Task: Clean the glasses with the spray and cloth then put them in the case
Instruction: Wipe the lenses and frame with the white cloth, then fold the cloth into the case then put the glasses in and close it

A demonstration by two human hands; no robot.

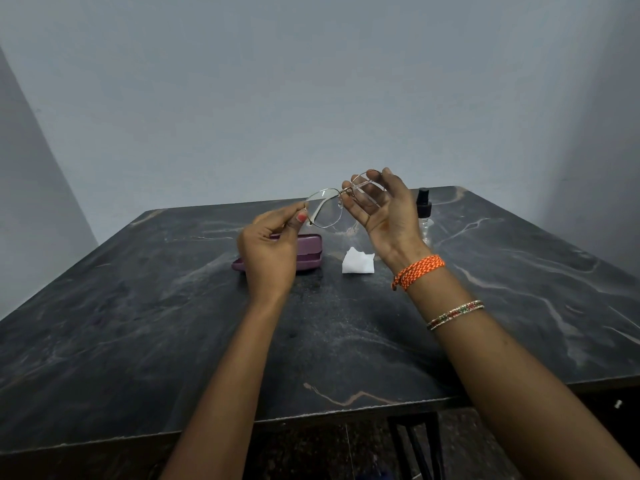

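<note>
Both hands are up over the table (138, 341) with the glasses (341, 204) held between them, well clear of the surface. The left hand (268, 252) pinches the outer edge of one lens rim between thumb and fingertips. The right hand (379, 211) cradles the other lens, thumb and fingers curled round its rim, palm turned toward the camera. One temple looks folded in behind the frame; the other I cannot make out.

Just below the right hand lies the white cloth (357, 260), crumpled on the table. Beyond the right hand's far side stands the spray bottle (424, 216), black cap on. Directly under the left hand sits the purple case (308, 252), lid seemingly shut.

Whether the lenses are already wiped, I cannot tell; this looks like an inspection or a fold-up. To do it well: keep fingertips on the metal rim, off the glass, fold both temples flat without forcing the hinges, and free one hand to open the case first.
</note>
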